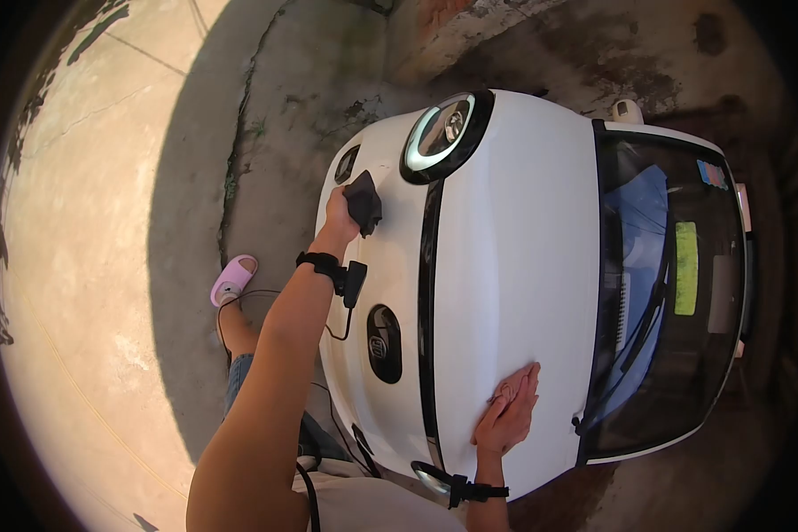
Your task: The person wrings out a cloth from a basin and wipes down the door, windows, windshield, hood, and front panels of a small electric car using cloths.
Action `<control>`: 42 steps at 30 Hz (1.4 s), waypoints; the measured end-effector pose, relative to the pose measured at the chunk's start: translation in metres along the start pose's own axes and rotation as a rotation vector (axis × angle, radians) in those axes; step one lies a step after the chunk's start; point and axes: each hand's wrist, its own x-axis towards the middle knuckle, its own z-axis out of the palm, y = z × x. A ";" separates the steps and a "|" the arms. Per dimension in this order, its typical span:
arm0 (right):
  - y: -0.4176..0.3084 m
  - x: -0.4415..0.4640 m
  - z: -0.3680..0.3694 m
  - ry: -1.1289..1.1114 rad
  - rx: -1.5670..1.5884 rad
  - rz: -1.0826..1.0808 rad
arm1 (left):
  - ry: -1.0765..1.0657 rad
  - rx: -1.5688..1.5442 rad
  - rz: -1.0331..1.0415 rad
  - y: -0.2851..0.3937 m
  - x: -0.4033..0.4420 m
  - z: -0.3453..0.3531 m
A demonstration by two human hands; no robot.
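Observation:
My left hand (339,215) is closed around a bunched dark grey cloth (362,203), beside the front bumper of the white car (523,222) and below its round headlight (448,133). Farther back, my right hand (508,424) rests on the hood with a pinkish-brown cloth (508,387) under its fingers. That cloth is pressed to the white paint and partly hidden by the hand. Each wrist wears a black strap; a small black device (355,282) hangs on the left one, with a cable running from it.
An oval black badge (384,344) and a black trim strip (429,310) cross the car's front. The windshield (656,293) is at the right. My foot in a pink slipper (230,277) stands on cracked concrete (275,186). Cables hang near my legs.

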 end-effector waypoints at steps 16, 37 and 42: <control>-0.010 0.003 0.010 -0.052 -0.123 0.025 | 0.148 1.629 0.267 -0.087 0.017 -0.088; -0.009 -0.007 0.015 -0.044 -0.102 -0.048 | -0.001 1.283 0.582 -0.144 -0.085 -0.177; 0.001 -0.014 0.021 0.019 -0.109 -0.070 | -0.028 0.536 -0.028 -0.216 -0.124 -0.269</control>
